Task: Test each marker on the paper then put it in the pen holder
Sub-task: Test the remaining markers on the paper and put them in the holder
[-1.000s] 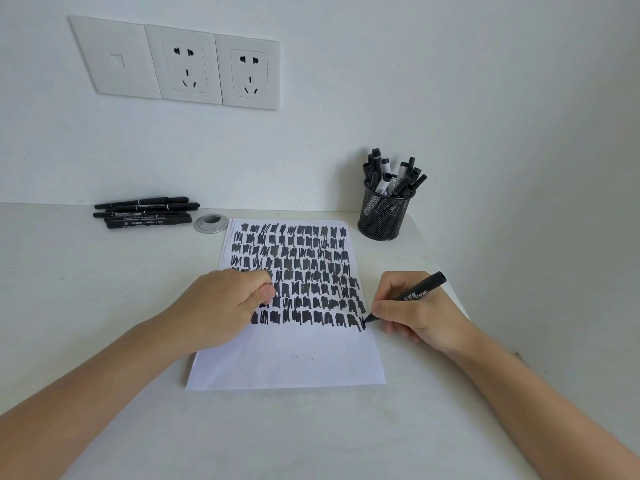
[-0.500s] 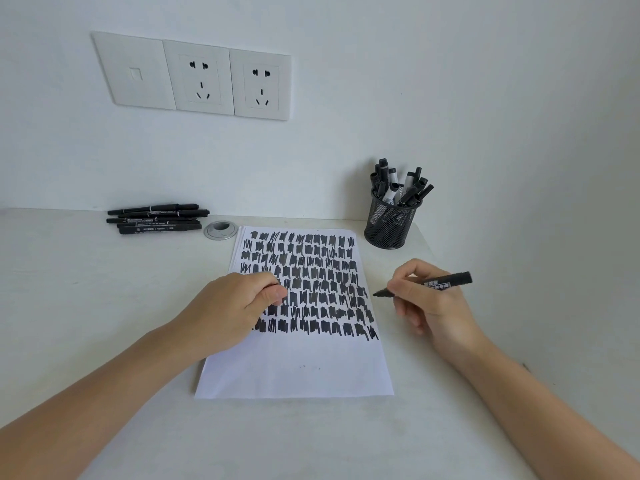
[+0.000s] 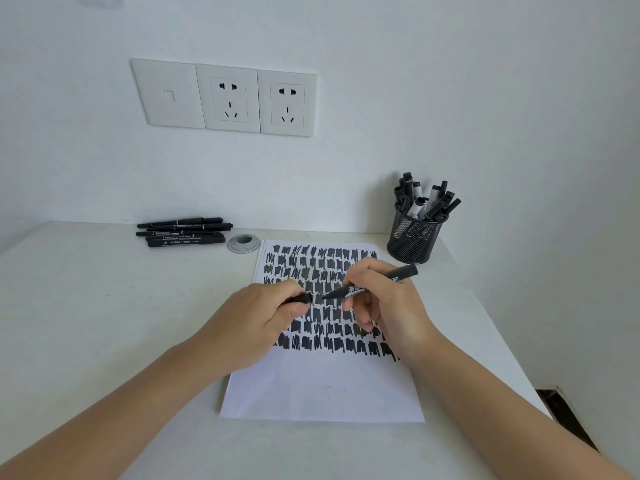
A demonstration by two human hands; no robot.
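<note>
the left hand (image 3: 256,320) curls round a black cap (image 3: 300,298), pinching it with the open end facing right. the right hand (image 3: 391,306) grips the marker (image 3: 374,284) in curled fingers, its bare tip just short of the cap, both above the scribbled paper (image 3: 322,393). the risk is plain: if the tip misses the opening, it inks the left fingers, and a cap not pushed home probably lets the marker dry out. next trouble spot, the mesh pen holder (image 3: 414,237) at the table's far right, already crowded with upright tested markers (image 3: 420,199). a careless drop could bounce off them or tip it. the untested markers (image 3: 183,232) lie far left.
</note>
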